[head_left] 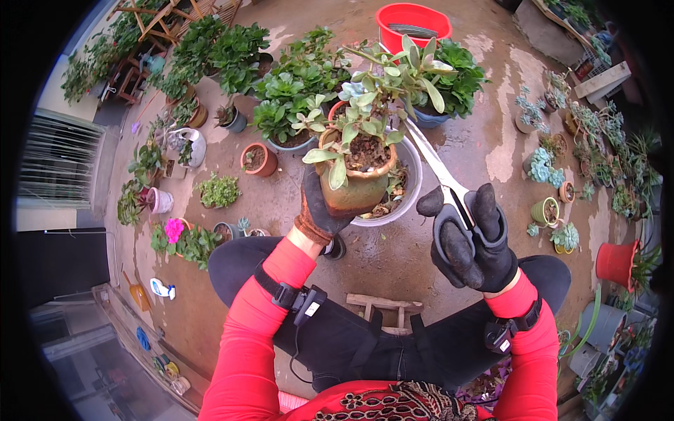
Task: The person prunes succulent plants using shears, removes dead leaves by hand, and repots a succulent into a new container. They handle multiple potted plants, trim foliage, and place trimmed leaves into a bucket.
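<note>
Gloved in black, the left hand (319, 203) clasps the side of a brown-green glazed pot (358, 191), while the right hand (477, 242) is wrapped around the handles of metal scissors (437, 163), their blades angled up and left toward the potted plant. A wet-looking brown floor (519, 217) spreads beneath the scene, bordered on both sides by potted greenery. Seated and bent over the work, a person in red sleeves (246, 337) and dark trousers (309, 351) has knees set wide. Beyond the hands, dense leafy plants (291, 88) crowd together, with a red basin (391, 41) behind them. Nearer, a whitish tub (415, 179) stands on the ground, holding leaf litter and soil; the glazed pot is held in front of it, partly covering it from view, its soil facing the camera. Between the knees sits a low wooden frame (382, 303). From the glazed pot rises a succulent (433, 95) with long, pale green leaves, some drooping over the rim. At left, a terracotta pot (260, 163) stands apart; farther down lie a white-and-blue spray bottle (161, 288) and, above it, a bright pink bloom (174, 230).
</note>
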`<state>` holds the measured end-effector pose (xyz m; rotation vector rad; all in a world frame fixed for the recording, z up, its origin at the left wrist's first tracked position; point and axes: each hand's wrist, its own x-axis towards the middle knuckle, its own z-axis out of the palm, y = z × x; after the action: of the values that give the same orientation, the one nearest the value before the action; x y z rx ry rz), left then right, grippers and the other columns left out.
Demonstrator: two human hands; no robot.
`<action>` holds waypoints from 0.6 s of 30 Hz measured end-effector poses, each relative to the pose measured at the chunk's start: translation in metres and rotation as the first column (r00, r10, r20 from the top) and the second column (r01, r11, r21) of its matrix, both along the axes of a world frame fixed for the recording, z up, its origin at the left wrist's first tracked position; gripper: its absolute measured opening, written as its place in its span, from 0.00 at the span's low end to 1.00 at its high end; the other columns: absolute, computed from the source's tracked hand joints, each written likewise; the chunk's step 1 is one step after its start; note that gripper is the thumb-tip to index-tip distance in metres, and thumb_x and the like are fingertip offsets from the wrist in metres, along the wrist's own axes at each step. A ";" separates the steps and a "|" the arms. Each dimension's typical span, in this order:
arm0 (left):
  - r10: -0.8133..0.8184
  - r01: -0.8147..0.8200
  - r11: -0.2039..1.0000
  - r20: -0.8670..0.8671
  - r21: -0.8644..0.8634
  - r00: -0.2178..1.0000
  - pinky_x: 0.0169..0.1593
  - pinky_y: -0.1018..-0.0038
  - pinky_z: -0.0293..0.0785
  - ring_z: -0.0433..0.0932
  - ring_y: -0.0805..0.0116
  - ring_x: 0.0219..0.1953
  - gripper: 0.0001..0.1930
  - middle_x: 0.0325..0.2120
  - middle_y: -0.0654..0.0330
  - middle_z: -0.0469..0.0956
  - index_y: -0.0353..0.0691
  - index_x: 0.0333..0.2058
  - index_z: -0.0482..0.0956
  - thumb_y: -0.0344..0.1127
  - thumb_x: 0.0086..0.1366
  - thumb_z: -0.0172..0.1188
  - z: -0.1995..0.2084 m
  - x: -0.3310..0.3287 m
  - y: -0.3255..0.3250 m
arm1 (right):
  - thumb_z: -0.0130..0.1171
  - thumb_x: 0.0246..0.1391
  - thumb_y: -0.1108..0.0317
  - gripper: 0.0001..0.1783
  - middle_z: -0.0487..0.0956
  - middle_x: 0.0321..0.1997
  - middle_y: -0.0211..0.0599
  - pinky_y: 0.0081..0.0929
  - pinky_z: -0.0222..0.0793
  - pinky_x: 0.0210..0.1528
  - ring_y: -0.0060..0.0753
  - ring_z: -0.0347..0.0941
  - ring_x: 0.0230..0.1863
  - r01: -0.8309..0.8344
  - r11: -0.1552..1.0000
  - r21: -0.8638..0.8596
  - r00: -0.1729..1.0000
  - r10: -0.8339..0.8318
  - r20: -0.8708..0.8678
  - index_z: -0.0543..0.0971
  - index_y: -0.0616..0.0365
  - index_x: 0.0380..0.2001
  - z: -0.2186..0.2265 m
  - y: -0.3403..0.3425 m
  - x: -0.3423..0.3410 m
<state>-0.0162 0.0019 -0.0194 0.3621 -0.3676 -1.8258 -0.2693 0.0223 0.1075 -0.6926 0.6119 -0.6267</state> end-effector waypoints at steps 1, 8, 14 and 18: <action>0.002 -0.002 1.000 0.000 0.002 1.000 0.67 0.61 0.63 0.66 0.60 0.63 0.25 0.62 0.57 0.67 0.45 0.66 0.60 0.45 0.74 0.43 0.000 0.000 0.000 | 0.36 0.64 0.28 0.46 0.70 0.13 0.25 0.17 0.56 0.15 0.18 0.62 0.11 -0.005 1.000 -0.006 1.000 0.005 0.002 0.75 0.66 0.53 0.000 0.000 0.000; 0.005 -0.005 1.000 -0.003 -0.002 1.000 0.67 0.61 0.62 0.66 0.61 0.64 0.25 0.63 0.57 0.66 0.45 0.66 0.59 0.45 0.74 0.42 -0.001 0.001 -0.001 | 0.33 0.67 0.32 0.44 0.68 0.11 0.25 0.18 0.56 0.11 0.19 0.59 0.07 -0.025 1.000 -0.015 1.000 0.025 0.008 0.71 0.68 0.55 -0.003 0.000 0.005; 0.009 -0.009 1.000 -0.008 -0.007 1.000 0.67 0.61 0.62 0.66 0.61 0.64 0.25 0.63 0.57 0.66 0.45 0.66 0.59 0.45 0.74 0.42 -0.001 0.003 -0.002 | 0.32 0.67 0.32 0.44 0.68 0.10 0.25 0.19 0.54 0.09 0.20 0.57 0.05 -0.020 0.997 -0.071 0.999 0.017 -0.037 0.71 0.67 0.55 -0.005 -0.002 0.008; 0.012 -0.012 1.000 -0.021 -0.010 1.000 0.67 0.61 0.62 0.66 0.61 0.64 0.25 0.63 0.57 0.66 0.45 0.66 0.59 0.44 0.74 0.42 -0.001 0.004 -0.002 | 0.33 0.63 0.26 0.49 0.70 0.12 0.30 0.24 0.60 0.12 0.26 0.62 0.08 0.020 0.998 0.062 1.000 -0.020 -0.009 0.71 0.67 0.55 -0.005 -0.001 0.010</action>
<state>-0.0118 0.0000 -0.0205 0.3370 -0.3592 -1.8142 -0.2596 0.0213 0.1028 -0.6315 0.6440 -0.6209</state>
